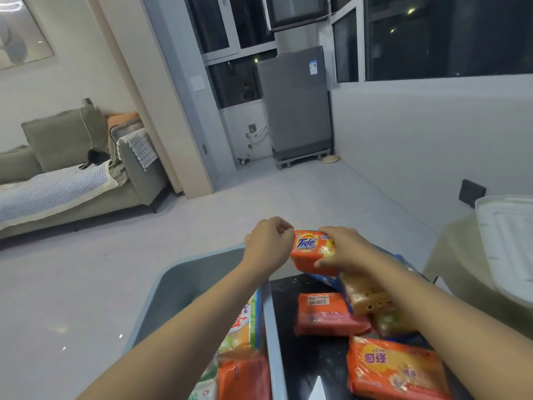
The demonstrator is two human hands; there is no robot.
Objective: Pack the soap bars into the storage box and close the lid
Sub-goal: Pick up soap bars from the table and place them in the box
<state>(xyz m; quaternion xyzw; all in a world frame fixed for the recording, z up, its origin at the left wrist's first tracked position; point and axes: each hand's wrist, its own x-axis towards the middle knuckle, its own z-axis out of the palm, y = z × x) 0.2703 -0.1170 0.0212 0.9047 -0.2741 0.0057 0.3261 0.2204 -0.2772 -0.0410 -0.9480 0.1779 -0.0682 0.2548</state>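
Observation:
An orange Tide soap bar [307,254] is held up above the far end of the black table [305,356]. My right hand [343,251] grips its right side, thumb below and fingers on top. My left hand [268,245] pinches the bar's left top corner. The grey storage box [184,281] stands at the left under my left forearm, with several wrapped soap bars [242,327] inside at its near end. More wrapped soap bars lie on the table: a red one [326,313], a yellow one [366,295] and an orange pack [395,368].
The white box lid [507,241] lies on a cloth-covered surface at the right. A grey sofa [72,168] stands at the left, a washing machine [297,105] at the back by the windows. Pale floor stretches ahead.

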